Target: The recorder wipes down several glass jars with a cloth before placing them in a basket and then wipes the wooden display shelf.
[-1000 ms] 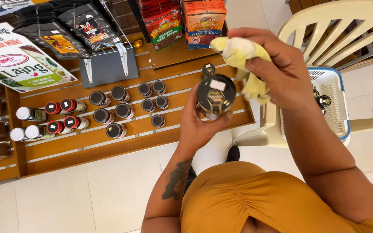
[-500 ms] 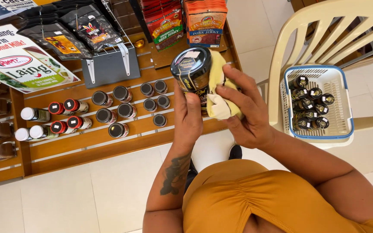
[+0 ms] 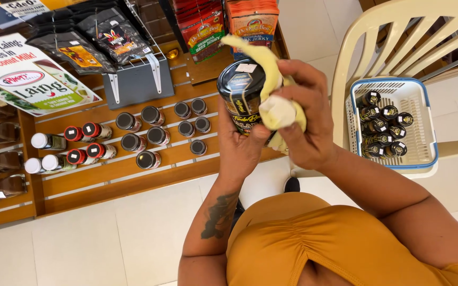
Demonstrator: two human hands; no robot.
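Above the wooden display shelf (image 3: pixel 133 182) and beside the cream plastic chair (image 3: pixel 356 58), the left hand (image 3: pixel 242 151) gripped a dark, black-lidded jar (image 3: pixel 242 95) while the right hand (image 3: pixel 306 124) pressed a yellow cloth (image 3: pixel 276 108) against it.

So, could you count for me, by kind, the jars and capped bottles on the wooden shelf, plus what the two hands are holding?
Dark-lidded jars: 10
Red-capped bottles: 4
White-capped bottles: 3
Held jar: 1
Yellow cloth: 1
Total: 19
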